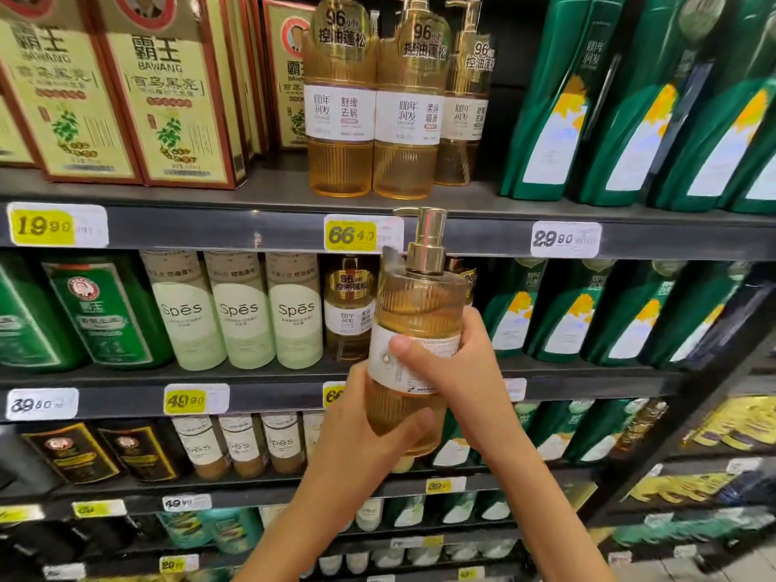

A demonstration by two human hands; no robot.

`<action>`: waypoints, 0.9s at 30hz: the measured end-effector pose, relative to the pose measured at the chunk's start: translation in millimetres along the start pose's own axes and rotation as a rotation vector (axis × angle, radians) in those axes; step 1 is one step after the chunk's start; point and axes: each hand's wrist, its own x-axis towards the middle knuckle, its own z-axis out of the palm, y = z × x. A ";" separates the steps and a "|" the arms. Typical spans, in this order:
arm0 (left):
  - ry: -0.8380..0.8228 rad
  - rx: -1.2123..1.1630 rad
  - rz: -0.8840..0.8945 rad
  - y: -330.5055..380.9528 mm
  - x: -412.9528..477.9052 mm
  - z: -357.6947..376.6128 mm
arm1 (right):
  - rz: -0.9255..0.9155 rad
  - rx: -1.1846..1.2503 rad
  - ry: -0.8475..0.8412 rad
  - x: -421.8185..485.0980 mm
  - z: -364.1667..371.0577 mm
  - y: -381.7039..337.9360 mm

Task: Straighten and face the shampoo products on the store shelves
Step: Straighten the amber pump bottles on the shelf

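An amber pump bottle (420, 304) with a gold pump head and a white label is held up in front of the second shelf, its back label turned toward me. My left hand (369, 426) grips its lower body from the left. My right hand (453, 363) wraps around the label band from the right, thumb across the label. Behind it, one matching amber bottle (348, 308) stands on the second shelf. Three more amber bottles (378, 107) stand on the top shelf, labels facing out.
Yellow boxed products (126, 90) fill the top shelf's left, green bottles (630, 102) its right. Pale green Spes bottles (243, 308) stand left of the amber ones, and more green bottles (588, 312) to the right. Price tags (352, 235) line the shelf edges. Lower shelves hold several smaller bottles.
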 end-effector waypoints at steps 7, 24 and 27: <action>0.043 -0.062 0.052 2.9 2.5 5.6 | 0.031 0.047 0.008 -1.5 -0.5 -1.5; -0.469 -0.665 -0.194 -12.3 1.7 -30.0 | 0.126 0.551 -0.458 -1.7 -8.5 3.1; -0.302 -0.605 -0.174 -3.5 6.1 -30.8 | 0.105 0.422 -0.270 -1.7 0.0 1.1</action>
